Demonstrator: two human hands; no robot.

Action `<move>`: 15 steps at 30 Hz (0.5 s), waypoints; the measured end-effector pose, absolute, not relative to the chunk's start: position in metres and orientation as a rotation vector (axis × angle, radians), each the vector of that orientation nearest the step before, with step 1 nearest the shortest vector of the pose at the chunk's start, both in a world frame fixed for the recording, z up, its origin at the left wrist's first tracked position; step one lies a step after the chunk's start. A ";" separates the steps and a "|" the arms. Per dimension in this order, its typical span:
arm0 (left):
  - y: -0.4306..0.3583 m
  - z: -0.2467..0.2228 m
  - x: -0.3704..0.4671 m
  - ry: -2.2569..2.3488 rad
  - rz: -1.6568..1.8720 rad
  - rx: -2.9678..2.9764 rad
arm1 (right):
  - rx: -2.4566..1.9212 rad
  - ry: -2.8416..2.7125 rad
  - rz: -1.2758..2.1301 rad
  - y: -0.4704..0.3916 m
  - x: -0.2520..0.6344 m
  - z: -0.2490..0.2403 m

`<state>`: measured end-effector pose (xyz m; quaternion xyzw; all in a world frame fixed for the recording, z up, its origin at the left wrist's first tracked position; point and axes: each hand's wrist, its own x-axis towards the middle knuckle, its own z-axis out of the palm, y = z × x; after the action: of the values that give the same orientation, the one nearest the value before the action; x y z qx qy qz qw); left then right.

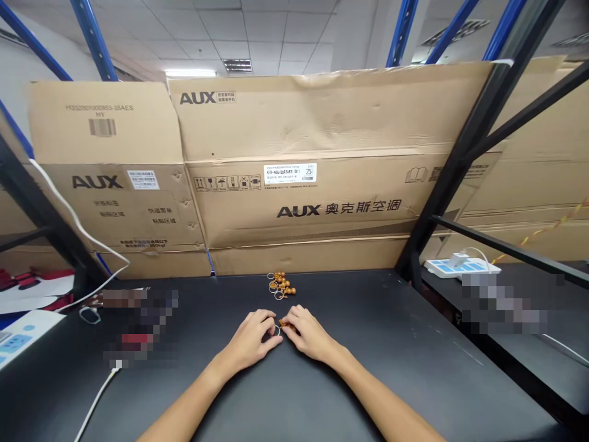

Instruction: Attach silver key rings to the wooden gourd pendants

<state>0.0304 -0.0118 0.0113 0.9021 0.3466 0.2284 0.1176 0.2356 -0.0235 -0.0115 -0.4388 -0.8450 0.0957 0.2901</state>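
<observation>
On the black table in front of me is a keychain with a metal ring (277, 331) and a small brown wooden-looking charm (288, 326). My left hand (254, 337) has its thumb and index finger curled at the ring. The fingers of my right hand (309, 333) close over the charm from the other side, hiding most of it. Just beyond my hands lies a small group of similar keychains (281, 283), with gourd-shaped brown beads pointing right and their rings to the left.
Cardboard panels (304, 135) stand along the back edge of the table (294, 393). At left are a white cable (96, 399), blurred items (138, 331) and a power strip (23, 337). A black metal post (455, 153) rises at right, near another power strip (462, 266).
</observation>
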 end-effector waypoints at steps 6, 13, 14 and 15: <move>-0.010 0.007 0.030 1.026 0.702 2.651 | -1.135 -2.260 0.288 -0.026 0.234 -0.009; -0.012 0.009 0.030 1.035 0.702 2.632 | -1.101 -2.219 0.353 -0.028 0.236 -0.006; -0.012 0.009 0.030 1.041 0.702 2.628 | -1.094 -2.216 0.365 -0.028 0.236 -0.006; -0.012 0.009 0.030 1.042 0.704 2.629 | -1.089 -2.213 0.376 -0.028 0.236 -0.007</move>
<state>0.0300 -0.0116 0.0086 0.8963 0.3553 0.2399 0.1134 0.2361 -0.0277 -0.0066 -0.4138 -0.8411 0.1427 0.3178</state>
